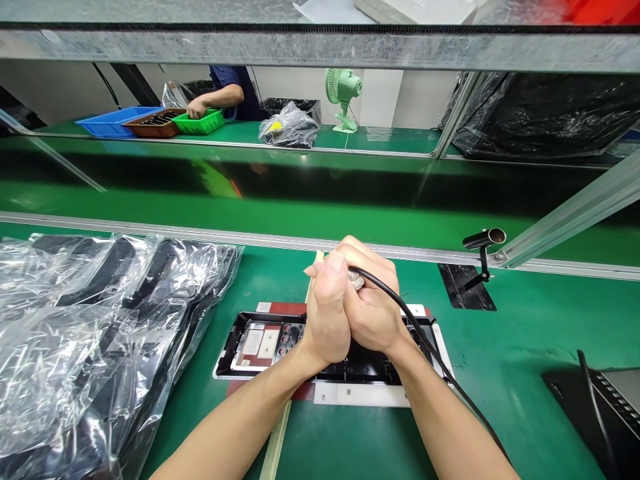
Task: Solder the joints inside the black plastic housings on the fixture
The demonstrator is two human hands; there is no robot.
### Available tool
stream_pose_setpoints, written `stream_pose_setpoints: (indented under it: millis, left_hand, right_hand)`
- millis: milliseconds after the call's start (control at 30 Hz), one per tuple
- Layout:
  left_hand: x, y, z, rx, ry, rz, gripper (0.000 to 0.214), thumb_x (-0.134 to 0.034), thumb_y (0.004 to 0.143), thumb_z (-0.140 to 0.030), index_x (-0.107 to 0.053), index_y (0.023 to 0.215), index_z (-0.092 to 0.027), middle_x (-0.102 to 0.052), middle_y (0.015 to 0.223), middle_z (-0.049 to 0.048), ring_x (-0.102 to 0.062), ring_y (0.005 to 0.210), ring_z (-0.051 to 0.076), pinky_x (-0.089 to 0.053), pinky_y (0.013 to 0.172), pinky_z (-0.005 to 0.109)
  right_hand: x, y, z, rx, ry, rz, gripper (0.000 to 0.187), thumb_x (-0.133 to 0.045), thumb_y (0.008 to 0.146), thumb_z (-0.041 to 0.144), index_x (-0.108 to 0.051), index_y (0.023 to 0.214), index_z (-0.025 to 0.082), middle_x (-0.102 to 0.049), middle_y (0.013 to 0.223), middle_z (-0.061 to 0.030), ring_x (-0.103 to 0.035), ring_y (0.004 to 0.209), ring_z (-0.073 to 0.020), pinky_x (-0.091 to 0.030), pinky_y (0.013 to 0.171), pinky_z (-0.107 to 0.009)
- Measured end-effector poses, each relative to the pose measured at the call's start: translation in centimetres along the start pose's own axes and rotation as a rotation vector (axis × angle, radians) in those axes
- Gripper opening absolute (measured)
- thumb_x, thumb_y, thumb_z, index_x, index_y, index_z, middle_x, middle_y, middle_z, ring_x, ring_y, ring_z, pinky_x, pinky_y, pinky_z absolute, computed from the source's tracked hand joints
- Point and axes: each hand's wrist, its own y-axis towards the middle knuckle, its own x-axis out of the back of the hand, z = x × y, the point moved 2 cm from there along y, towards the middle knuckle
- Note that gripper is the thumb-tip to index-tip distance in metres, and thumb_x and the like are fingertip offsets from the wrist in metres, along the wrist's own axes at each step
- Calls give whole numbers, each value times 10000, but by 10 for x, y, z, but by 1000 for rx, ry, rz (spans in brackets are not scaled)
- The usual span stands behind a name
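Note:
My left hand (pixel 327 317) and my right hand (pixel 373 303) are clasped together, fingers wrapped round a corded hand tool (pixel 356 278). Only a small greyish bit of it shows between them; its tip is hidden. From its top a black cable (pixel 425 333) curves down past my right forearm. Directly below my hands lies a long black plastic housing (pixel 235 340) with a white edge, its inner side facing up. It rests on a red and white fixture (pixel 360 395), and my hands cover its middle. A pale yellow strip (pixel 277 440) runs from under the fixture towards me.
Plastic-wrapped black parts (pixel 115 333) fill the left side. At right stand a tubular metal holder (pixel 484 240) and a black slotted object (pixel 595 407). A metal shelf (pixel 320 50) crosses overhead. Beyond the rail, a person's hand (pixel 199 107) is at a green bin (pixel 205 123), near a fan (pixel 344 97).

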Motion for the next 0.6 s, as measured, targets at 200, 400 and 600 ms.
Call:
stream_pose_setpoints:
  millis: [200, 400, 600]
  left_hand:
    - [1, -1, 2, -9, 19, -26, 520, -384, 985, -609, -436, 652, -214, -439, 613, -15, -400, 548, 137, -351, 526, 323]
    - [1, -1, -1, 5, -2, -5, 511, -382, 998, -582, -423, 646, -214, -424, 617, -18, -387, 559, 134, -339, 543, 328]
    - [0, -1, 1, 16, -29, -11, 534, -384, 979, -626, -434, 645, -212, -438, 619, -15, -389, 556, 136, -333, 529, 334]
  right_hand:
    - [-1, 0, 0, 7, 26, -12, 191, -569, 958, 247, -625, 779, 215, -574, 764, -16, -521, 691, -141, -451, 626, -316]
    - [-1, 1, -1, 11, 29, -10, 207, -583, 960, 287, -635, 772, 217, -572, 753, -17, -522, 691, -145, -450, 625, -319]
    - [-2, -1, -1, 6, 10, -11, 211, -562, 969, 299, -634, 787, 221, -582, 762, -18, -527, 687, -146, -450, 624, -321]
